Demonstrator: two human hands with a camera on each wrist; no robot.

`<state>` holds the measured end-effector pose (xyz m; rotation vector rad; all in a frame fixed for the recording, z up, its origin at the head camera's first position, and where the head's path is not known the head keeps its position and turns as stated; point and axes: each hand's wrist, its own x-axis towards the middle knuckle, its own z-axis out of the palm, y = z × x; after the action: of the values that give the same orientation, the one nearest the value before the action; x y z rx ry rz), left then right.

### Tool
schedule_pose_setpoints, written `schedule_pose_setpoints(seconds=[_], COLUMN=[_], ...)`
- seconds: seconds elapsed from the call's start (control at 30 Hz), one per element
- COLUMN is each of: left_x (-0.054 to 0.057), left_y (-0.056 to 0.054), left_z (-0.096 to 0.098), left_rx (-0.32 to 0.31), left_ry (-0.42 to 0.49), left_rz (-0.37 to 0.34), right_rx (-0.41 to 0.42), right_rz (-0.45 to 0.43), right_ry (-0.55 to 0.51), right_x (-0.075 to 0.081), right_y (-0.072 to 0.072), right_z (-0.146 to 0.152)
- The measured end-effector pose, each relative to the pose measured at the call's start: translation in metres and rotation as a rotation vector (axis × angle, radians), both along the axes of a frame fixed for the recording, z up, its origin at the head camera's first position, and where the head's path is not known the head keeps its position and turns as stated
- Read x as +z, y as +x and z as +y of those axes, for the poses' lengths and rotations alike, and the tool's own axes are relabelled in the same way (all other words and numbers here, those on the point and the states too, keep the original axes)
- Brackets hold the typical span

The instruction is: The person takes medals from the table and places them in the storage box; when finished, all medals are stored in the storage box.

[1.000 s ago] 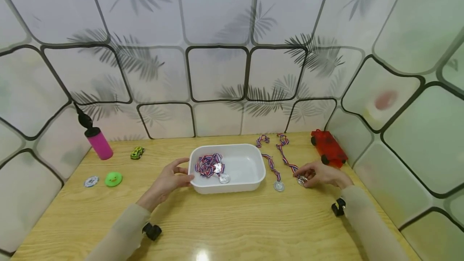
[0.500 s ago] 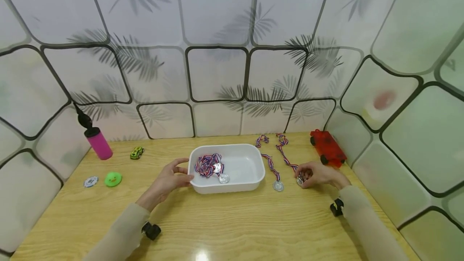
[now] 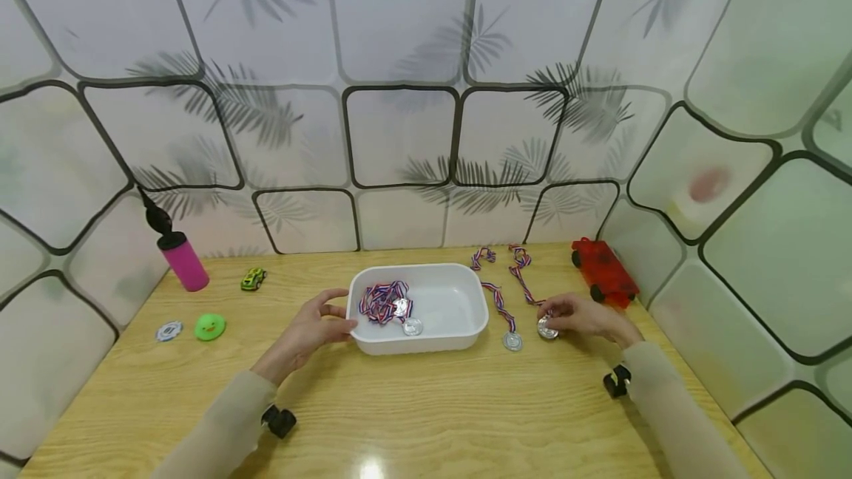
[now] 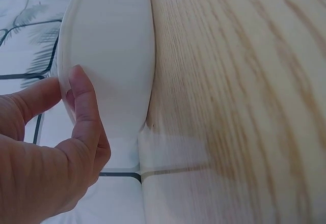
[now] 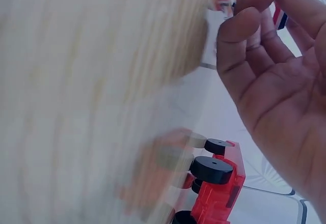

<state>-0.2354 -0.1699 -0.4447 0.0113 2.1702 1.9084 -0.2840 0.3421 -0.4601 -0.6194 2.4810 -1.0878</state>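
Note:
A white plastic basin (image 3: 426, 346) stands mid-table. A heap of striped ribbons (image 3: 382, 303) and silver medals (image 3: 412, 327) lies in its left part. My left hand (image 3: 318, 324) pinches the basin's left rim; in the left wrist view the thumb and fingers (image 4: 84, 96) sit on either side of its edge. On the right, my right hand (image 3: 589, 316) holds a silver medal (image 3: 547, 328) at its ribbon end, and the striped ribbon (image 3: 526, 283) trails back along the table. Another medal (image 3: 512, 341) lies between it and the basin. The right wrist view shows curled fingers (image 5: 239, 28), the medal hidden.
A red toy car (image 3: 604, 272) stands behind the right hand near the right wall. At left are a pink pump (image 3: 186, 265), a green toy car (image 3: 253, 279), a green duck face (image 3: 209, 327) and a poker chip (image 3: 169, 330). Patterned walls enclose the table.
My right hand's fingers have closed on the medal and drawn it slightly left, its face now tilted up toward the camera. The left hand and basin have not moved.

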Motion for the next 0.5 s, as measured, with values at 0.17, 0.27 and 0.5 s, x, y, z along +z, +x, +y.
schedule_pose_setpoints(seconds=[0.17,0.27,0.5], left_x=[0.001,0.001,0.0], left_y=[0.0,-0.001,0.0], left_z=[0.0,0.0,0.0], left_rx=[0.0,0.002,0.003], left_ry=[-0.002,-0.001,0.004], left_rz=[-0.004,-0.007,-0.005], right_rx=[-0.076,-0.118,-0.208], right_rz=[-0.024,0.002,0.081], right_ry=[-0.101,-0.188,-0.358], right_x=[0.007,0.012,0.031], right_y=[-0.002,-0.004,-0.005], right_z=[0.001,0.0,-0.008])
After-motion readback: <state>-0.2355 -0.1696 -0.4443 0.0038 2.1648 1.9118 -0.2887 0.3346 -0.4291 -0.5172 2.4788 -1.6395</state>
